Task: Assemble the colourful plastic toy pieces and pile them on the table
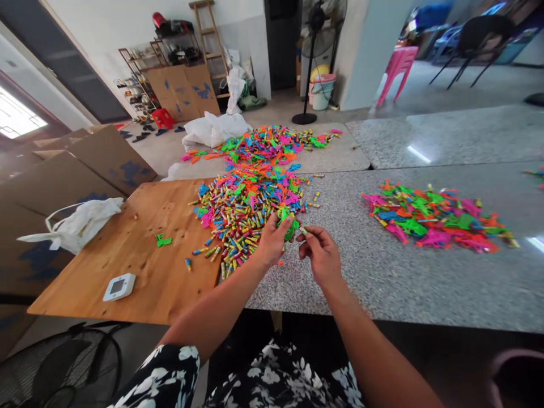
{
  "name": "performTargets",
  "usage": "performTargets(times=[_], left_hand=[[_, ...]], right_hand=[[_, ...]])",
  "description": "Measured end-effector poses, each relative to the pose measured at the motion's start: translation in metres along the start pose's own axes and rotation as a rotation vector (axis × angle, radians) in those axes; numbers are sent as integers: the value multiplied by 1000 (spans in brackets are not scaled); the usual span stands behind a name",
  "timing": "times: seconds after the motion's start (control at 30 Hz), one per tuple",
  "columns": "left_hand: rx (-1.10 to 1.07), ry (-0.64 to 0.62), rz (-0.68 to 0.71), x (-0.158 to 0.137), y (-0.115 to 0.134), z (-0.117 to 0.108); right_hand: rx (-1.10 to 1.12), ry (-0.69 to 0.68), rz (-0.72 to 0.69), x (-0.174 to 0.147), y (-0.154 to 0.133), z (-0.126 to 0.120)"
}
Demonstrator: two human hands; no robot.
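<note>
My left hand is closed on a small bright green plastic toy, whose exact shape is partly covered by the fingers. Just right of it, my right hand pinches a small wrapped tube, one end pointing at the green toy. Beneath and behind my left hand spreads a heap of similar little tubes with yellow, red and blue wrappers. Coloured plastic toys in green, pink, orange and blue are piled behind the tubes.
To the right, another pile of coloured toys lies on the speckled stone table. The wooden board at left bears a white digital device, a loose green toy and a white bag. Cardboard boxes stand beyond.
</note>
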State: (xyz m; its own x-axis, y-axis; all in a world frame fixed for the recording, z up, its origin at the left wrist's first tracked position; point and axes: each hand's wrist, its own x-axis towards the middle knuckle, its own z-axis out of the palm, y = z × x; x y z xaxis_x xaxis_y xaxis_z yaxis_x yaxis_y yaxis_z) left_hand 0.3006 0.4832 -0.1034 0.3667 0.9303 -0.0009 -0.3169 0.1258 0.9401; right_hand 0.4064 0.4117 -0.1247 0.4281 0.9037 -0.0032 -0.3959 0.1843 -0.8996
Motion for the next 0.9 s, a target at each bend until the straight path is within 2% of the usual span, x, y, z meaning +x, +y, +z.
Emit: performTargets(times=[0.23, 0.47, 0.9], left_hand=[[34, -10, -7, 3, -1, 3], [65, -13, 19, 0, -5, 1], [94, -50, 29, -2, 1, 5]], right_hand=[[132, -15, 54, -1, -1, -5], [100, -13, 42, -4, -1, -5], [261, -31, 305, -3, -8, -11]])
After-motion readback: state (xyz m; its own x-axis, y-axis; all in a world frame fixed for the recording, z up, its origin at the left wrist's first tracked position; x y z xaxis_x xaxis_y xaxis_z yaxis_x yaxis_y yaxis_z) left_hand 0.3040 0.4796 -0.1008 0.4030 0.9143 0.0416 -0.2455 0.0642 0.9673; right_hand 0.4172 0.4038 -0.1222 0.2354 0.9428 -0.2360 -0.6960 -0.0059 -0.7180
